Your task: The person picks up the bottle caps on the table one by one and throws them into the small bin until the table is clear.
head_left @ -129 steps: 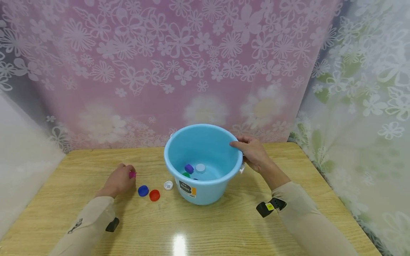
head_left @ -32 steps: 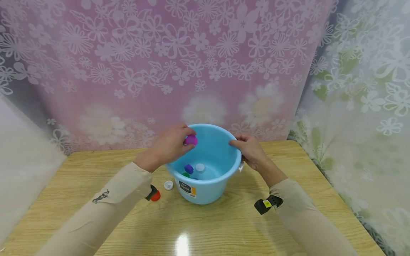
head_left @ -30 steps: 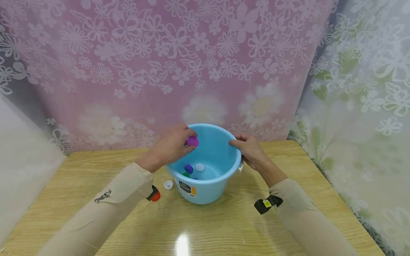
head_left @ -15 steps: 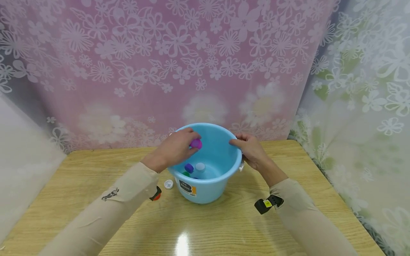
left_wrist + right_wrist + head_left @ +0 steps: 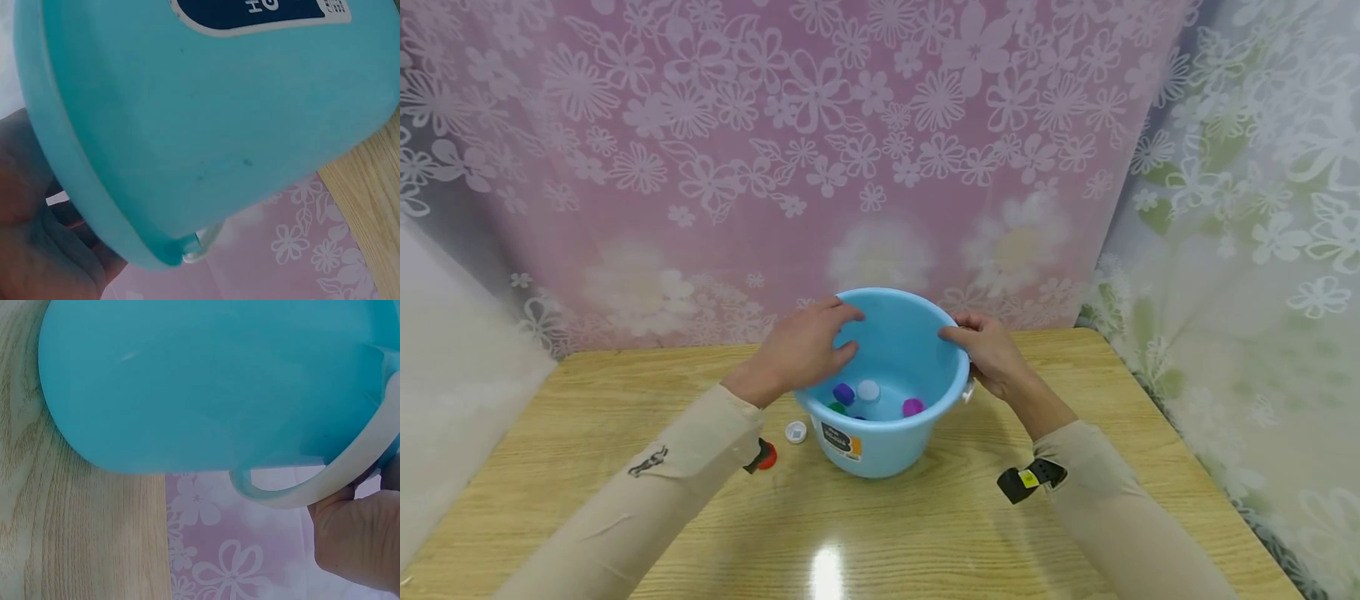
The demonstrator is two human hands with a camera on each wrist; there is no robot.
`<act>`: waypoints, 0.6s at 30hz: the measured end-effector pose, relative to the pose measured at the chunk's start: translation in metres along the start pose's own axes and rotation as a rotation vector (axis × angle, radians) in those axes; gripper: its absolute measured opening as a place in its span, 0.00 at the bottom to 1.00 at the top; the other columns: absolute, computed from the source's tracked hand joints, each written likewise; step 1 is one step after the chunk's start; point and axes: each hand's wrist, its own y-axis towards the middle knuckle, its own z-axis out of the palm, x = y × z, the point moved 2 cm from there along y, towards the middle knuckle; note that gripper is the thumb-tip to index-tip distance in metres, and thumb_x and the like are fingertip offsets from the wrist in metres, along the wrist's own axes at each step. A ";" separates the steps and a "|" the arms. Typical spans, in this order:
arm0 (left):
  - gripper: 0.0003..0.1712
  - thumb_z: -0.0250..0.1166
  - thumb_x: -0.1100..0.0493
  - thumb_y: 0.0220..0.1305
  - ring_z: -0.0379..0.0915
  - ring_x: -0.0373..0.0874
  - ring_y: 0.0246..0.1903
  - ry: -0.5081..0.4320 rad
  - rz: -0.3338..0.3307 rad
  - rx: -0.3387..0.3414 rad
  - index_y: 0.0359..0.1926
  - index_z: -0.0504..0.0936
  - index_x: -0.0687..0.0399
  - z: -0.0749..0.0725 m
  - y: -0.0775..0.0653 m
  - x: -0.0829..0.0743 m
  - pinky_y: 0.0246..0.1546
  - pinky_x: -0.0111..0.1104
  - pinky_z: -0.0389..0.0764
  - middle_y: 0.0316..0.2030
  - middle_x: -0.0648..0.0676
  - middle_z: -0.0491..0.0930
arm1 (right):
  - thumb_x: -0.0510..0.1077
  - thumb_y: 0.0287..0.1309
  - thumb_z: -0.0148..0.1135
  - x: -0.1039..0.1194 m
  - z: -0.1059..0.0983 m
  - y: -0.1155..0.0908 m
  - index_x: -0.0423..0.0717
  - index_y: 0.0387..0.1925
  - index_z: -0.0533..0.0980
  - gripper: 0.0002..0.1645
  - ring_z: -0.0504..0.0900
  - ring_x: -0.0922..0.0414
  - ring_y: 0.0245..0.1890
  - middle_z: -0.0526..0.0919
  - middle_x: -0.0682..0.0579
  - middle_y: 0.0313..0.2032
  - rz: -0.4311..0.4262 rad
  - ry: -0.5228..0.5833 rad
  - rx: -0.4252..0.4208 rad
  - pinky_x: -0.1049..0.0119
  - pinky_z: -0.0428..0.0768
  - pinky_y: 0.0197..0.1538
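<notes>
A light blue bucket [image 5: 880, 450] stands upright on the table. My left hand [image 5: 805, 346] is over its left rim, thumb and fingers spread apart, holding nothing. In the left wrist view the palm [image 5: 44, 250] shows beyond the rim. Inside lie a magenta bottle cap [image 5: 913, 407], a purple cap [image 5: 844, 393], a white cap [image 5: 868, 391] and a partly hidden green cap [image 5: 837, 407]. My right hand [image 5: 992, 354] grips the right rim, thumb on top, fingers outside. The right wrist view shows it beside the bucket's white handle [image 5: 350, 475].
Left of the bucket on the wooden table [image 5: 880, 533] lie a white cap [image 5: 796, 432] and a red cap [image 5: 767, 456], the red one partly covered by the left wrist strap. A pink floral curtain [image 5: 737, 208] hangs behind the table.
My left hand picked up the magenta cap from the table, carried it over the bucket and let go; it now lies inside. My right hand has stayed on the rim.
</notes>
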 end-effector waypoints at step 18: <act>0.17 0.56 0.60 0.64 0.73 0.50 0.43 -0.174 -0.094 -0.380 0.53 0.77 0.57 -0.019 -0.046 0.055 0.35 0.43 0.79 0.50 0.56 0.74 | 0.41 0.64 0.57 0.000 0.001 -0.001 0.33 0.47 0.71 0.15 0.83 0.47 0.37 0.75 0.43 0.38 0.011 -0.016 -0.018 0.56 0.85 0.37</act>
